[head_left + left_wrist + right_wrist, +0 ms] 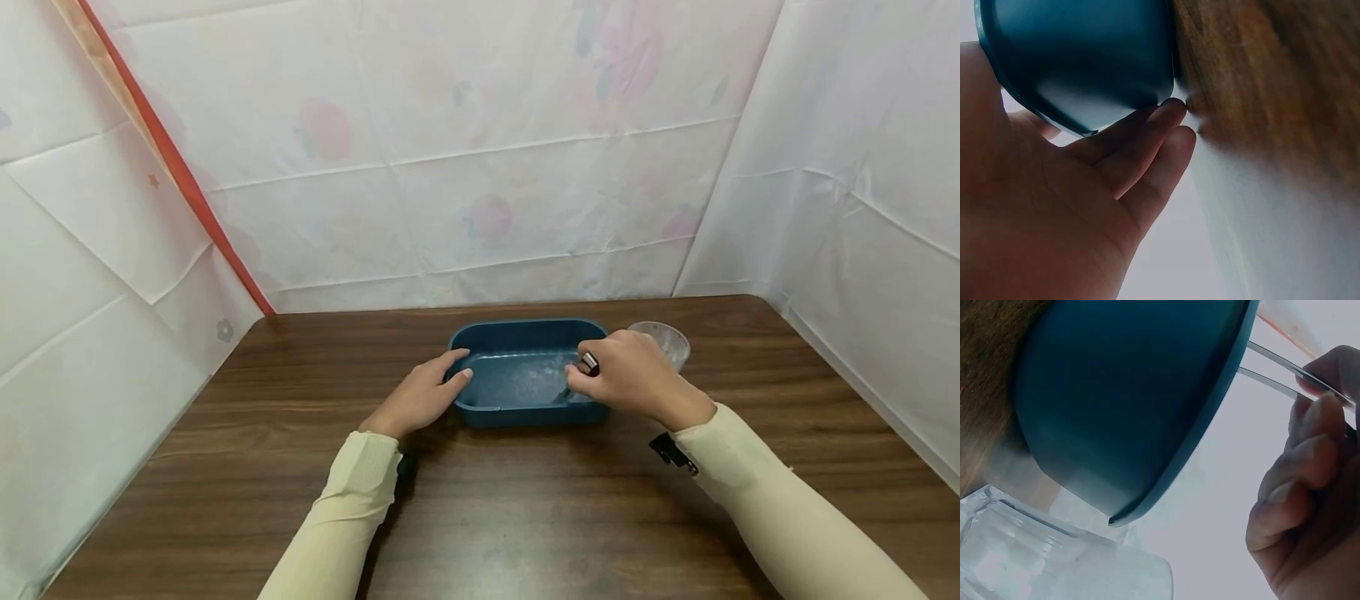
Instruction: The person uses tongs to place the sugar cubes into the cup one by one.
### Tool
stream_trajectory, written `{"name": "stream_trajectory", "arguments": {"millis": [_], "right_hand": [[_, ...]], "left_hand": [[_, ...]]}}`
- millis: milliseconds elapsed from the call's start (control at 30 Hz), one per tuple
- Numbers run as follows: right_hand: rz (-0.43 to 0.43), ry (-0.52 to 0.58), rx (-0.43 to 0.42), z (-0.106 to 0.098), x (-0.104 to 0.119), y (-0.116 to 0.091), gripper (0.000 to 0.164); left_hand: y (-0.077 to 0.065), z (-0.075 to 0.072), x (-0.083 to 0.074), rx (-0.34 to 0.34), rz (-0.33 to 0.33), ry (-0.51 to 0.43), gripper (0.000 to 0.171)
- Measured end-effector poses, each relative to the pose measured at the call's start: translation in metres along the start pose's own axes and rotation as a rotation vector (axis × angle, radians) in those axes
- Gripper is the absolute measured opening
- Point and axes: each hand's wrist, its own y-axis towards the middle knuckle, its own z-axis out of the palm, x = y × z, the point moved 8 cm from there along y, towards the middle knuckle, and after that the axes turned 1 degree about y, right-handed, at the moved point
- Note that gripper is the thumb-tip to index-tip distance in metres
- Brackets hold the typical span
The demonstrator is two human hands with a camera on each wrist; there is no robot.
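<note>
A dark blue rectangular basin (525, 417) rests on the table, with pale whitish marks across its floor. At its left end my left hand (423, 393) holds the wall, thumb and forefinger over the rim and other fingers against the outside (1085, 187). My right hand (630, 375), above the basin's right end, grips slim metal tongs (1279, 360) with curled fingers. Two thin metal arms reach from that hand over the rim; their lower end (564, 393) is inside the basin. Just beyond the right hand stands a clear glass (671, 342), partly hidden by it.
The brown wood-grain table (510, 508) runs back to a pale patterned sheet (465, 167) hung behind it. White sheets (885, 192) hang on both sides, and a red strip (180, 167) slants down at the back left. The glass (1054, 562) stands close beside the basin's right end.
</note>
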Motion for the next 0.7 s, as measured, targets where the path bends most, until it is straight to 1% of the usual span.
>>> {"name": "stream_trajectory", "arguments": {"millis": [167, 333, 500, 633, 700], "right_hand": [[0.028, 0.004, 0.005, -0.0015, -0.0018, 0.0000, 0.047], [0.053, 0.003, 0.005, -0.0020, -0.0032, 0.0004, 0.048], [0.078, -0.010, -0.009, -0.0079, -0.0048, 0.0034, 0.046], [0.115, -0.024, 0.021, -0.0085, -0.0083, 0.0049, 0.045], [0.132, -0.024, 0.038, -0.0075, -0.0102, 0.0048, 0.045]], "left_hand": [[-0.0003, -0.0010, -0.0010, 0.001, 0.008, 0.009, 0.059], [-0.0009, -0.0024, 0.0003, 0.001, -0.002, 0.003, 0.058], [0.0003, -0.0044, 0.0022, -0.003, -0.004, 0.005, 0.057], [-0.0004, -0.0053, 0.0045, -0.002, -0.005, 0.002, 0.057], [-0.0016, -0.0056, 0.0061, 0.000, -0.019, 0.000, 0.058]]}}
